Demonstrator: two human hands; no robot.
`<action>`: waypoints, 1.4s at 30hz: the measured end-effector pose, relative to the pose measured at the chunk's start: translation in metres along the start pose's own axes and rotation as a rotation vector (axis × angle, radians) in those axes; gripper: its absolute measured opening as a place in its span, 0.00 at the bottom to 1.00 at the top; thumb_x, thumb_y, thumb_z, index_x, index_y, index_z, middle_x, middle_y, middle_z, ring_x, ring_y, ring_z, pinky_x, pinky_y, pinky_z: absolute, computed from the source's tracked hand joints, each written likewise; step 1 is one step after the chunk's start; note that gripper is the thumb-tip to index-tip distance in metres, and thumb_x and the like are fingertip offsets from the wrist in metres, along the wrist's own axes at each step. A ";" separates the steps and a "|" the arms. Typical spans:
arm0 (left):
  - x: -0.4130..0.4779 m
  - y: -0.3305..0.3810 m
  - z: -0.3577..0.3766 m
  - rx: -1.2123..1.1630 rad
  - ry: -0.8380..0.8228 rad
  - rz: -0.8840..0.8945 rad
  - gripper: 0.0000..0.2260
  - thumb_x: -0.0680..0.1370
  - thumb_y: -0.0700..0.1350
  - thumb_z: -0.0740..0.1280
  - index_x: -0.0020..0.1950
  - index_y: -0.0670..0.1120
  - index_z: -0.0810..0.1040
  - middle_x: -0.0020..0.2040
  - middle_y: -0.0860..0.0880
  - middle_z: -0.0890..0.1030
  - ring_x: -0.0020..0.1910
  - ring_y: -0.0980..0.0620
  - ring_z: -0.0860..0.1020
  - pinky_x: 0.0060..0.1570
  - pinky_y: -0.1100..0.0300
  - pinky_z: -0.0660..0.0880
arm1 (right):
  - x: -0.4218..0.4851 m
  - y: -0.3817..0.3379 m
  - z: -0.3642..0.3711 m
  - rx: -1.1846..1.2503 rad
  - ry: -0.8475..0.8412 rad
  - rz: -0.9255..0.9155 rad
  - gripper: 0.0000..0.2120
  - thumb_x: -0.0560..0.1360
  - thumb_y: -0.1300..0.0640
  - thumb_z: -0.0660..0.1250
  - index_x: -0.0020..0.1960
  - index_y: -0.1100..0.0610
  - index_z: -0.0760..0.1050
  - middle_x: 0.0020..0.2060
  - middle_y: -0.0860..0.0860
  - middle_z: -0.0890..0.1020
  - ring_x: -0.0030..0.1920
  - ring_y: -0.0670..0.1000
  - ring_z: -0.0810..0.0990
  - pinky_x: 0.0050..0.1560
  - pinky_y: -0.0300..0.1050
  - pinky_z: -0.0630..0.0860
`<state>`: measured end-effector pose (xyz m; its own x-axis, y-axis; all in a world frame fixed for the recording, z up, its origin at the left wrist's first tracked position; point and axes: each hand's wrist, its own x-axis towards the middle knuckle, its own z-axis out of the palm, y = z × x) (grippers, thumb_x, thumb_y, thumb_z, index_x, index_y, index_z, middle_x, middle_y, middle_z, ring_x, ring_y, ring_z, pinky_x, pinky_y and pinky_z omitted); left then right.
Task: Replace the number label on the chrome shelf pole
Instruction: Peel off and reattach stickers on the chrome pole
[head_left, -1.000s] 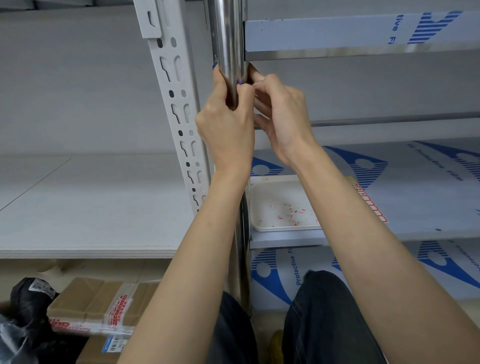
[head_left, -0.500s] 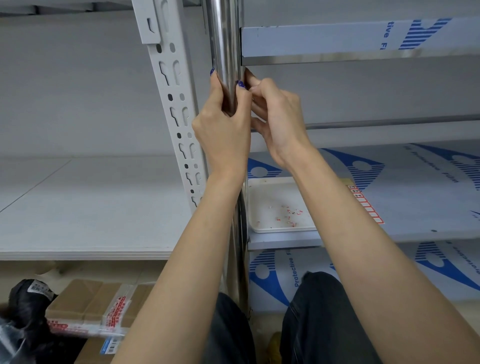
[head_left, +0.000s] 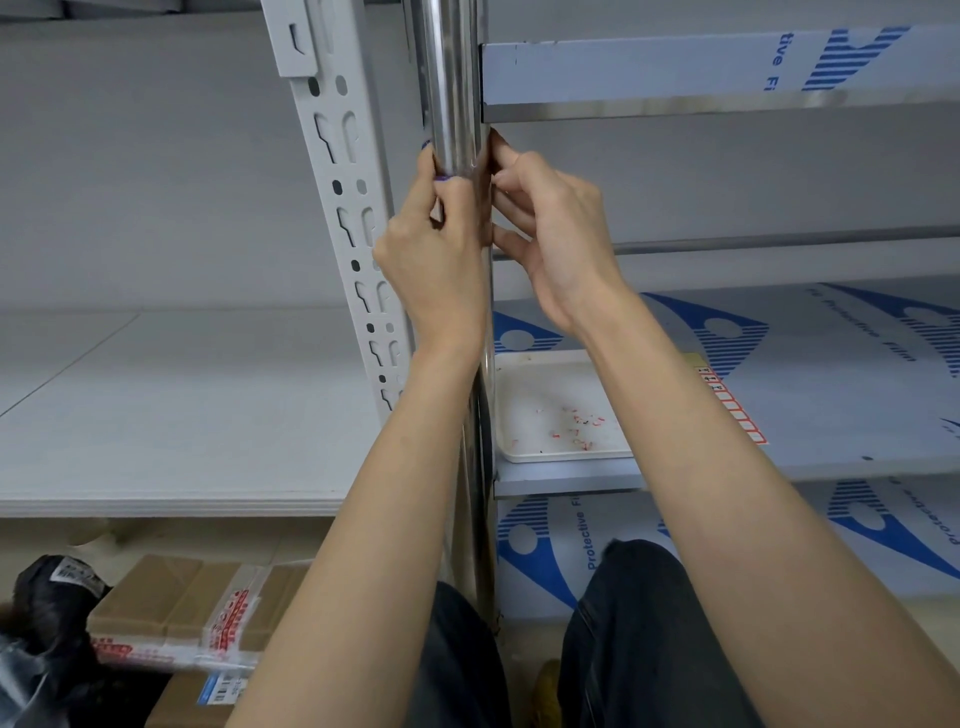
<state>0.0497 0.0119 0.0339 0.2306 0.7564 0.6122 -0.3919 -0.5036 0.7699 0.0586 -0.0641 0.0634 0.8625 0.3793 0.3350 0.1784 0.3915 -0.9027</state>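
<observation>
Chrome pole (head_left: 451, 78), glossy, round, gripped by both hands (head_left: 434, 260) (head_left: 550, 228).

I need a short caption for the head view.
The left hand and right hand hold the chrome pole under a shelf.

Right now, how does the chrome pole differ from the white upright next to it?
The chrome pole is round, mirror-bright and plain; the white upright is flat, matte and punched with slots and holes. The left hand and right hand both grip the chrome pole; neither grips the white upright. Both run vertically, side by side.
</observation>
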 end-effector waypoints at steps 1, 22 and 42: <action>-0.003 -0.003 -0.002 0.002 -0.012 -0.025 0.15 0.75 0.42 0.59 0.53 0.37 0.81 0.26 0.57 0.76 0.24 0.56 0.60 0.29 0.67 0.60 | -0.001 -0.001 0.001 -0.006 0.006 -0.005 0.17 0.78 0.62 0.60 0.59 0.76 0.71 0.46 0.64 0.81 0.43 0.50 0.76 0.44 0.48 0.71; -0.012 -0.008 -0.012 0.084 -0.188 0.088 0.19 0.74 0.48 0.69 0.63 0.43 0.76 0.19 0.59 0.66 0.22 0.61 0.66 0.28 0.73 0.60 | 0.015 0.013 -0.006 -0.197 0.004 -0.145 0.18 0.73 0.61 0.70 0.61 0.63 0.77 0.49 0.55 0.85 0.52 0.51 0.84 0.57 0.55 0.79; -0.010 -0.019 -0.014 0.091 -0.181 0.155 0.17 0.77 0.48 0.65 0.62 0.40 0.77 0.23 0.53 0.58 0.24 0.55 0.60 0.28 0.68 0.59 | 0.016 0.015 -0.006 -0.139 0.000 -0.162 0.15 0.73 0.61 0.71 0.58 0.66 0.78 0.46 0.50 0.85 0.50 0.52 0.84 0.50 0.56 0.82</action>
<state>0.0429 0.0198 0.0109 0.3328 0.5844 0.7401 -0.3549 -0.6495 0.6725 0.0779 -0.0572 0.0531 0.8173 0.3210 0.4785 0.3781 0.3278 -0.8658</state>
